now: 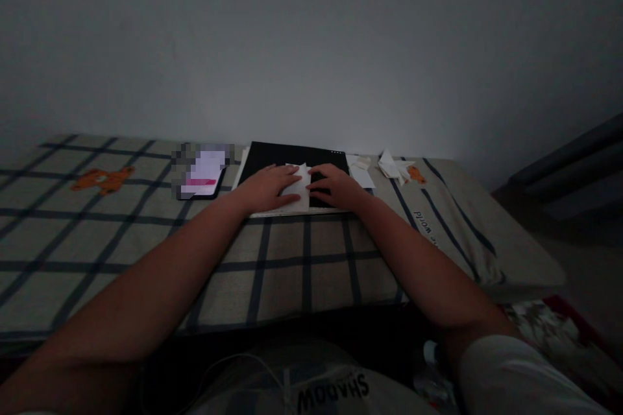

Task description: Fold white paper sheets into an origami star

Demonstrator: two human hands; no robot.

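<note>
A small piece of white folded paper (302,187) lies on a black notebook or folder (272,154). My left hand (269,189) rests on the left part of the paper, palm down, its fingers spread over it. From the other side, my right hand (337,187) lies on the black cover with its fingers apart and slightly bent. Its fingertips reach the paper's right edge. Both hands are open, and the left one hides part of the paper.
A phone (203,172) with a lit screen lies left of the notebook. To the right are loose white paper (363,176) and a folded paper shape (389,165). Everything rests on a checked cloth (287,259) against a grey wall. A plastic bottle (432,376) stands below the edge.
</note>
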